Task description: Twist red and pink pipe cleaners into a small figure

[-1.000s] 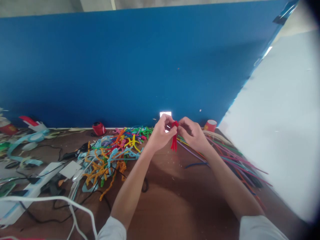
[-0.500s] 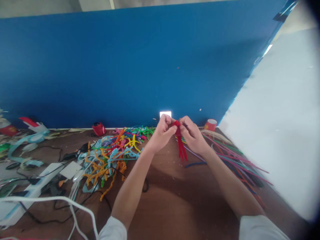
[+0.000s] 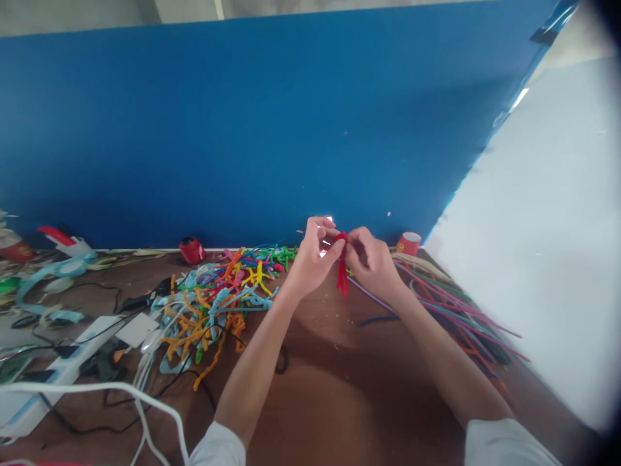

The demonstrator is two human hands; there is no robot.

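Observation:
Both my hands are raised over the far part of the brown table (image 3: pixel 330 388), pinching a red pipe-cleaner bundle (image 3: pixel 342 270) between them. My left hand (image 3: pixel 313 255) grips its top from the left with thumb and fingers closed. My right hand (image 3: pixel 371 262) pinches the same top from the right. The red strands hang down below my fingers. A pile of bent coloured pipe cleaners (image 3: pixel 218 301) lies to the left of my left hand. Straight coloured pipe cleaners (image 3: pixel 451 310) lie fanned out to the right of my right hand.
A blue partition (image 3: pixel 252 129) stands along the table's far edge. A red paper cup (image 3: pixel 408 243) sits at the back right, a small red object (image 3: pixel 192 250) at the back. Cables, a white power strip (image 3: pixel 53 375) and light-blue scraps crowd the left side.
The hanging red strands swung out to the right and longer half a second ago, then back in under my fingers. My hands rose slightly and stayed pinched on the bundle.

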